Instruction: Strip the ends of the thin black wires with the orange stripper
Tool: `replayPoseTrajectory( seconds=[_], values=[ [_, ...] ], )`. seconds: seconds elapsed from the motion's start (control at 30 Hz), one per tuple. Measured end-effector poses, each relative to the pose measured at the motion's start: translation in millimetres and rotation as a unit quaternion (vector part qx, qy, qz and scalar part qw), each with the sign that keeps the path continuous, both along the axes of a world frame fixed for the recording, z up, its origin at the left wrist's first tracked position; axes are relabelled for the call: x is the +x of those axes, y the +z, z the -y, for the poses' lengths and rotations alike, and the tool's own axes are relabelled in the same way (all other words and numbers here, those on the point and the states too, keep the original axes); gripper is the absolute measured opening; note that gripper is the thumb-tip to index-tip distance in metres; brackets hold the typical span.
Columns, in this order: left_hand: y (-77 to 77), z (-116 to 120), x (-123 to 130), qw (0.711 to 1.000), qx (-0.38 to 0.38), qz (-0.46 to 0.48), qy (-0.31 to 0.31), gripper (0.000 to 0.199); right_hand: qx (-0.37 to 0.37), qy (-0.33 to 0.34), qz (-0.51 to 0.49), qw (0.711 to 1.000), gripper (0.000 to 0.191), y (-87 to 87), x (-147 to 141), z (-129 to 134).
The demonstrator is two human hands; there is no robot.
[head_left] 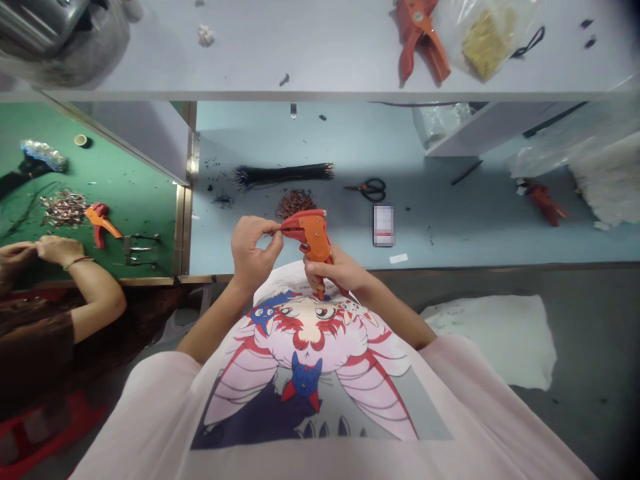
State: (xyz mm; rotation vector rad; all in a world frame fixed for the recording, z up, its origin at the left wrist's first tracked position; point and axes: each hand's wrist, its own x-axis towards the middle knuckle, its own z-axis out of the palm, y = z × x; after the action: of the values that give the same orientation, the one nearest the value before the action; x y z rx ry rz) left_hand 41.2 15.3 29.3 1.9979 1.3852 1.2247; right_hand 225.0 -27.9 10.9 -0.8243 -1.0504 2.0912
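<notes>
My right hand (333, 270) is wrapped round the handles of an orange and red hand tool (315, 233), held upright at the table's front edge. My left hand (256, 250) pinches at the tip of the tool's red jaws; what lies between its fingertips is too small to make out. Just behind the tool lies a pile of small copper-coloured pieces (296, 202). A bundle of dark wires (285, 174) lies further back on the blue table (350, 233). Black scissors (371, 190) rest to the right of the bundle.
A phone (383, 225) lies right of the tool. A shelf (240, 53) spans the back, carrying another red tool (420, 40) and a bag of yellow pieces (487, 43). A person's hands (57, 251) are at the green table (115, 180) on the left.
</notes>
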Motion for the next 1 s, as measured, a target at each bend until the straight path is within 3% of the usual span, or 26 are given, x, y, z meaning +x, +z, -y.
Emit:
replayPoseTrajectory(
  seconds=[0.57, 1.0],
  values=[
    [3.7, 4, -3, 0.999, 0.027, -0.035, -0.02, 0.004, -0.015, 0.038, -0.05, 0.998, 0.022, 3.8, 3, 7],
    [10.2, -4, -5, 0.992, -0.078, -0.004, -0.099, 0.011, -0.039, 0.062, -0.078, 0.994, 0.024, 8.3, 17, 5]
  ],
)
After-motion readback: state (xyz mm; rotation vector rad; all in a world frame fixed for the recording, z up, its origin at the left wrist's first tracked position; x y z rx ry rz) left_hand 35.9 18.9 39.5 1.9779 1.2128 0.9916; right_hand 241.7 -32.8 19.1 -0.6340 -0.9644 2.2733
